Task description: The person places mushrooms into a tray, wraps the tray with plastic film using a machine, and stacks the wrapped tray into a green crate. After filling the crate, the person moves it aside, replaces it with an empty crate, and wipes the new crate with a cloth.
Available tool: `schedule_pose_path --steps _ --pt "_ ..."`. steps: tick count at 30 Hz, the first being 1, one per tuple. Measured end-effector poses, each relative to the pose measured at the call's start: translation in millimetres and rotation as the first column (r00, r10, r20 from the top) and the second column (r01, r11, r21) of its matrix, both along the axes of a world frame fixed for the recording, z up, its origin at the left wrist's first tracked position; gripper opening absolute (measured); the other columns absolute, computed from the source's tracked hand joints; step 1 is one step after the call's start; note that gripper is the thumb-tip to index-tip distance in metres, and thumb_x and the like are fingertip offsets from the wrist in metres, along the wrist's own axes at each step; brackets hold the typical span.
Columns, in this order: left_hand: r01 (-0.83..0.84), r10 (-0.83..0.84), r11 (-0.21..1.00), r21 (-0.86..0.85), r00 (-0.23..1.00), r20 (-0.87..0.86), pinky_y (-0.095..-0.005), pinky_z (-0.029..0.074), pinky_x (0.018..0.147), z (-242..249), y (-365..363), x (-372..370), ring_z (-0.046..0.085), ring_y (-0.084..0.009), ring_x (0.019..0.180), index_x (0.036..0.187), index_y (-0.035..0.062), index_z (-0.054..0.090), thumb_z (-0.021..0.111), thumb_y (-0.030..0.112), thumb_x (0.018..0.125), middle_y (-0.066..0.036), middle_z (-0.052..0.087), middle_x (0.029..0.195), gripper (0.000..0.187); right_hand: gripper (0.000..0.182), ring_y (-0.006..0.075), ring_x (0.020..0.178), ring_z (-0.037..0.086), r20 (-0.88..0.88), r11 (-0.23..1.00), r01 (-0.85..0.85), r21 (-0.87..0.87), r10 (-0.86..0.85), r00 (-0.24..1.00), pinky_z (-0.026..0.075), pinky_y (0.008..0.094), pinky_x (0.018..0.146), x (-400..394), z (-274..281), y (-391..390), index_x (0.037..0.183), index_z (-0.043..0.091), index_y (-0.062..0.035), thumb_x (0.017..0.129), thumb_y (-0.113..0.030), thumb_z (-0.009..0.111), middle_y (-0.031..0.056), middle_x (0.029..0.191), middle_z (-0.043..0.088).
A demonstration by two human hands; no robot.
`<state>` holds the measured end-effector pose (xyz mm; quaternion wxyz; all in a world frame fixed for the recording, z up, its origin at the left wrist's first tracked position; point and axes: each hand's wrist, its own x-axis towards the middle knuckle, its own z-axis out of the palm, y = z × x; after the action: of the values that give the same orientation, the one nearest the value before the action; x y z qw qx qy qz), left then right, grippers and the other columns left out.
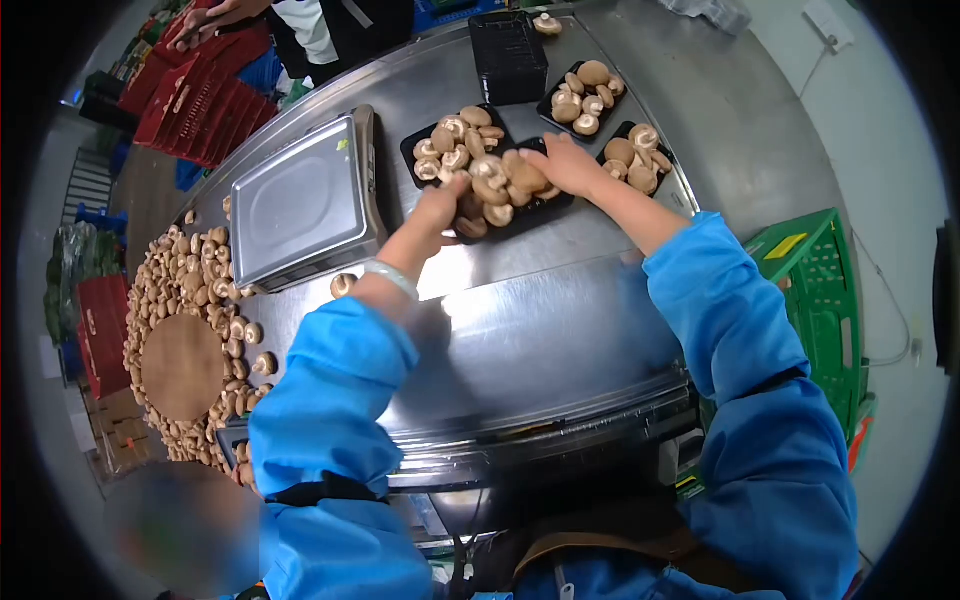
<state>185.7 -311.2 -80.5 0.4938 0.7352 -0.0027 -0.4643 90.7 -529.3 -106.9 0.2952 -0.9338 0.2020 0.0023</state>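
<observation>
Both hands are at a black tray [528, 215] heaped with brown-capped mushrooms [490, 188], over the steel table. My left hand [437, 212] grips the tray's left end, its fingers closed around the edge and partly hidden. At the right end is my right hand [568, 166], with its fingers curled against the tray and the nearest mushrooms. Just behind, touching or nearly touching, stands another filled tray [408, 150]. Two more trays of mushrooms, one farther back [545, 108] and one beside my right forearm [664, 184], are on the right.
A flat-topped weighing scale [300, 205] is on the left. Loose mushrooms [190, 265] surround a round brown disc [185, 367]. Stacked black trays [508, 60] stand at the back. A green crate [815, 310] is at right, red crates [205, 110] at far left, near another person [335, 35].
</observation>
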Motion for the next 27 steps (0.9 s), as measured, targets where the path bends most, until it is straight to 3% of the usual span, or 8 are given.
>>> schedule_pose_path --steps 3,8,13,16,20,22,24,27 --pt "0.033 -0.024 0.998 -0.047 0.984 0.177 -0.0515 0.048 0.089 62 25 -16 0.054 -0.0325 0.114 0.137 -0.0010 0.031 0.051 0.054 0.091 -0.022 0.046 0.132 0.074 0.080 0.0430 0.114 0.052 0.132 0.999 0.034 0.034 -0.038 0.990 0.042 0.0442 0.097 -15 55 12 0.124 0.047 0.0111 0.089 -0.061 0.047 0.0318 0.124 0.050" --pt "0.101 -0.069 0.990 -0.099 0.955 0.288 -0.0358 0.052 0.080 119 78 -81 0.056 -0.0165 0.095 0.135 0.0051 0.041 0.044 0.051 0.096 -0.009 0.054 0.120 0.061 0.083 0.0377 0.123 0.047 0.269 0.987 0.055 0.152 -0.095 0.958 0.038 0.0407 0.102 -101 127 52 0.129 0.045 0.0099 0.086 -0.061 0.052 0.0290 0.131 0.047" --pt "0.121 -0.104 0.991 -0.054 0.964 0.244 -0.0349 0.049 0.082 90 137 -157 0.051 -0.0176 0.094 0.139 0.0055 0.041 0.045 0.055 0.094 -0.009 0.051 0.126 0.067 0.074 0.0381 0.115 0.052 0.171 0.972 0.147 0.182 -0.179 0.969 0.042 0.0407 0.096 -193 108 118 0.129 0.046 0.0065 0.085 -0.051 0.061 0.0240 0.125 0.051" --pt "0.123 -0.079 0.988 -0.092 0.921 0.381 -0.0240 0.046 0.067 77 156 -188 0.055 -0.0120 0.080 0.137 -0.0022 0.043 0.049 0.050 0.095 -0.007 0.059 0.101 0.068 0.077 0.0393 0.116 0.052 0.066 0.948 0.214 0.233 -0.236 0.970 0.042 0.0417 0.097 -226 88 142 0.132 0.043 0.0065 0.086 -0.053 0.059 0.0250 0.125 0.050" --pt "-0.040 0.056 0.985 -0.169 0.994 0.092 -0.0255 0.048 0.073 76 185 -201 0.054 -0.0118 0.075 0.133 -0.0021 0.047 0.048 0.045 0.097 -0.006 0.061 0.098 0.060 0.077 0.0373 0.112 0.054 0.168 0.925 0.170 0.341 -0.238 0.957 0.043 0.0406 0.095 -247 80 148 0.134 0.041 0.0055 0.088 -0.054 0.056 0.0243 0.125 0.050" --pt "-0.067 0.116 0.991 -0.114 0.854 0.507 -0.0294 0.051 0.073 83 210 -224 0.062 -0.0173 0.077 0.122 -0.0015 0.056 0.057 0.032 0.094 -0.010 0.065 0.097 0.044 0.067 0.0312 0.103 0.057 0.203 0.903 0.133 0.408 -0.232 0.951 0.045 0.0382 0.091 -269 97 140 0.133 0.044 0.0000 0.089 -0.049 0.059 0.0201 0.119 0.052" --pt "-0.129 0.024 0.989 0.068 0.603 0.797 -0.0341 0.052 0.070 82 255 -238 0.067 -0.0254 0.079 0.103 -0.0030 0.065 0.064 0.018 0.087 -0.018 0.067 0.096 0.026 0.052 0.0295 0.100 0.056 0.341 0.974 0.126 0.191 -0.186 0.922 0.045 0.0384 0.087 -308 111 127 0.123 0.054 -0.0029 0.086 -0.039 0.065 0.0139 0.109 0.056" --pt "-0.289 -0.169 0.888 0.357 0.517 0.839 -0.0422 0.046 0.073 67 286 -269 0.060 -0.0314 0.081 0.086 0.0033 0.071 0.069 0.027 0.082 -0.014 0.065 0.083 0.024 0.033 0.0277 0.090 0.055 0.274 0.944 0.163 -0.287 -0.082 0.958 0.041 0.0404 0.080 -362 107 121 0.096 0.066 -0.0047 0.080 -0.033 0.070 0.0089 0.090 0.058"
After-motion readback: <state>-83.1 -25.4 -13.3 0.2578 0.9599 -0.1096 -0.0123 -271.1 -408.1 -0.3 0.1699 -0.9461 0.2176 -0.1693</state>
